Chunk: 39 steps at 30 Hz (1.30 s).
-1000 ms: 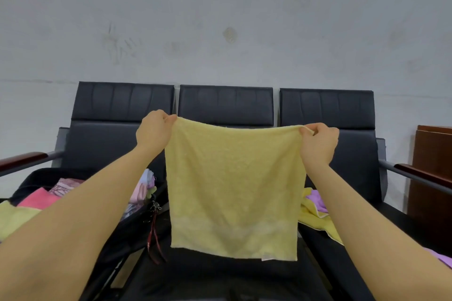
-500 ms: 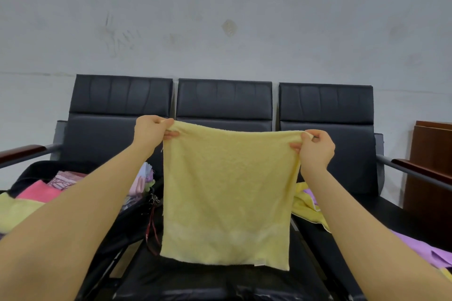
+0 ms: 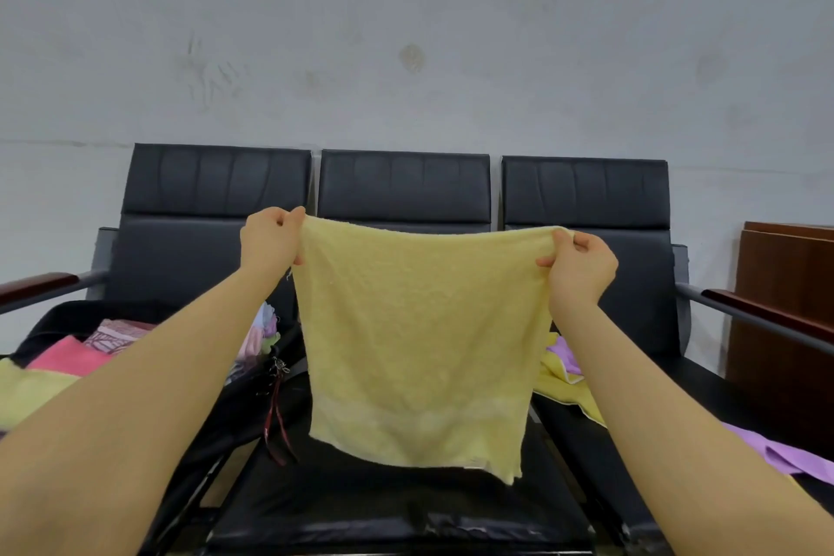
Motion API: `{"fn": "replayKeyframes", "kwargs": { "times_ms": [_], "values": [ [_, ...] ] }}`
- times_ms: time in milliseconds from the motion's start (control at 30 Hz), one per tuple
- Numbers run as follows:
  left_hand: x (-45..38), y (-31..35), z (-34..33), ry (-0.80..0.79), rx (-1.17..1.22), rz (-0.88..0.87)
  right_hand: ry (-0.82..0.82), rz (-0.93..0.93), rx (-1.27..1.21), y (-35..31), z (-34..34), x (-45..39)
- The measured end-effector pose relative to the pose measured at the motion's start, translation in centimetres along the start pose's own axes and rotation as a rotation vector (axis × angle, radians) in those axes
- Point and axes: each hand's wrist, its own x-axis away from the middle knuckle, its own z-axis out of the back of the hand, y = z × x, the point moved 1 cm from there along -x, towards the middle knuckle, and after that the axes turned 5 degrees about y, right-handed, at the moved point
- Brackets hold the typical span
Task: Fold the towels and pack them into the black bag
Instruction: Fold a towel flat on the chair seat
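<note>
Here the row of black chairs point(image 3: 404, 194) is seen beyond both hands, and the yellow towel point(image 3: 419, 343) is held up in front of the middle seat, spread flat between the hands and hanging clear below them; the black bag point(image 3: 135, 321) is found below and outward of the left hand, standing open on the left seat with pink and patterned folded cloths point(image 3: 90, 348) already inside; a second heap of yellow and purple towels point(image 3: 564, 368) is left below the right hand on the right seat. The left hand point(image 3: 271, 239) is closed on the top left corner, which is pinched between thumb and curled fingers; the right hand point(image 3: 580, 266) is closed likewise on the top right corner, so that the upper hem sags only slightly between them. The towel is judged light, soft and limp; no stiffness is shown, since the lower edge droops and its right corner hangs lower; a slip is thought unlikely given the rough terry pile. It is best taken by the corners or hems, as is done now; a hold in mid-cloth would probably let it bunch and spoil the fold.
</note>
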Motion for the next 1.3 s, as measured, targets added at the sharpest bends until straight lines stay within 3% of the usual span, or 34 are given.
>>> {"fn": "replayKeyframes", "kwargs": {
  "times_ms": [200, 433, 600, 700, 1067, 1300],
  "values": [
    [0.3, -0.5, -0.5, 0.081, 0.017, 0.050, -0.022, 0.082, 0.059, 0.1, 0.4, -0.4],
    [-0.1, -3.8, -2.8, 0.040, 0.044, 0.105, -0.129, 0.070, 0.104, 4.0, -0.5, -1.5],
    [-1.1, -8.7, -6.8, -0.042, 0.175, 0.312, -0.200, -0.087, 0.113, 8.8, -2.6, -2.8],
    [-1.8, -10.6, -9.7, -0.038, 0.255, 0.403, -0.270, -0.078, 0.180, 10.9, -4.6, -3.9],
    [-5.3, -8.2, -14.2, 0.147, 0.379, 0.228, -0.298, 0.167, 0.182, 11.1, -9.9, -7.6],
    [0.3, -10.8, -13.1, 0.206, 0.305, 0.282, -0.306, 0.091, 0.154, 12.8, -6.9, -4.6]
  ]
}}
